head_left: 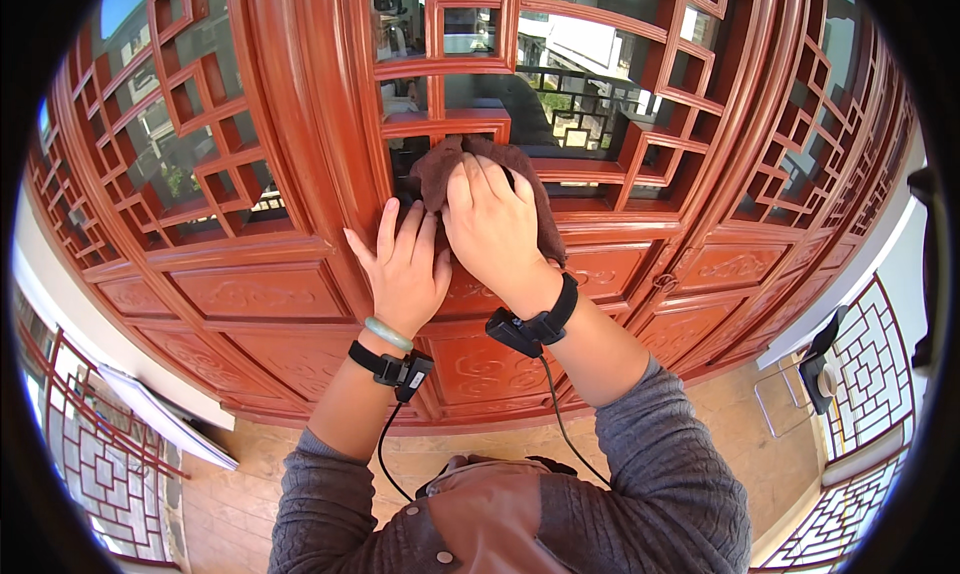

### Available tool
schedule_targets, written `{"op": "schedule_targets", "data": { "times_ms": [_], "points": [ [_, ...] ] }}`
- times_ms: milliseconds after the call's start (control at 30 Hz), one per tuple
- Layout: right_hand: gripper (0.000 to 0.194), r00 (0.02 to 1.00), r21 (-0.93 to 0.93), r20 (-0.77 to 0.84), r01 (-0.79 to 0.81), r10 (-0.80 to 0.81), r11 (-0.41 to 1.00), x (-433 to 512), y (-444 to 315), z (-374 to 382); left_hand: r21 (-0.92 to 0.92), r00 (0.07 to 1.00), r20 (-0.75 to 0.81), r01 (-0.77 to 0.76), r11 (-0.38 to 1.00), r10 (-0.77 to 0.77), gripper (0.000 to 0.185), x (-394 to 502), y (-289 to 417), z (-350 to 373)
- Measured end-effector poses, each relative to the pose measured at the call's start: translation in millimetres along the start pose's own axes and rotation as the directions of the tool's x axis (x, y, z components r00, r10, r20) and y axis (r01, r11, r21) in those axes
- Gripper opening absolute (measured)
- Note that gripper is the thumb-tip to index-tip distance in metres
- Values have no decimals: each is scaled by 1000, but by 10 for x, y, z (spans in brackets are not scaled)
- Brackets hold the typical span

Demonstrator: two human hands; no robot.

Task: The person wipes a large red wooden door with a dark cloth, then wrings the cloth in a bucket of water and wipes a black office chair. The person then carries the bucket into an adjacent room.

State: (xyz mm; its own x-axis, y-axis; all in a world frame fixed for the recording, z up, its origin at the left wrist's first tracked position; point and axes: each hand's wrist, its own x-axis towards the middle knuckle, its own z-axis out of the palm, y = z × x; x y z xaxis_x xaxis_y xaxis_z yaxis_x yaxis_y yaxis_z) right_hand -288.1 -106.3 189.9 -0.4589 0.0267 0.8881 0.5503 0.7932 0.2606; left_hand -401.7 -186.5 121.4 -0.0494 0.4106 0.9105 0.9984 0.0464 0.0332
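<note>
My right hand (489, 214) grips a dark brown cloth (441, 173) and presses it against the lower lattice of a red wooden door (465, 364). Part of the cloth hangs down past the right side of that hand. Just to the left, my left hand (405, 263) rests with fingers spread on the lattice's bottom rail, holding nothing; its fingertips lie close below the cloth. The pane behind the lattice (570, 173) is glass and reflects buildings and a railing. The lattice corner under the cloth is hidden.
Further latticed panels (180, 124) extend at both sides. A metal door ring (664, 281) sits on the right stile. At right a metal-framed chair (787, 394) stands by a lattice railing (870, 371). A white board (165, 416) leans at lower left above the tiled floor (247, 506).
</note>
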Motion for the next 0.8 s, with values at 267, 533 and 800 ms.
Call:
{"op": "schedule_targets", "data": {
  "times_ms": [267, 533, 800],
  "points": [
    [35, 999, 67, 42, 28, -31, 997, 181, 71, -119, 54, 999, 37, 15, 998, -17, 43, -19, -30, 29],
    [32, 977, -135, -61, 196, -206, 971, 795, -236, -55, -30, 998, 54, 40, 999, -38, 43, -38, -42, 11],
    [26, 922, -32, -124, 366, -367, 930, 714, 118, -60, 79, 998, 54, -15, 997, 10, 41, 0, -42, -51]
  ]
}}
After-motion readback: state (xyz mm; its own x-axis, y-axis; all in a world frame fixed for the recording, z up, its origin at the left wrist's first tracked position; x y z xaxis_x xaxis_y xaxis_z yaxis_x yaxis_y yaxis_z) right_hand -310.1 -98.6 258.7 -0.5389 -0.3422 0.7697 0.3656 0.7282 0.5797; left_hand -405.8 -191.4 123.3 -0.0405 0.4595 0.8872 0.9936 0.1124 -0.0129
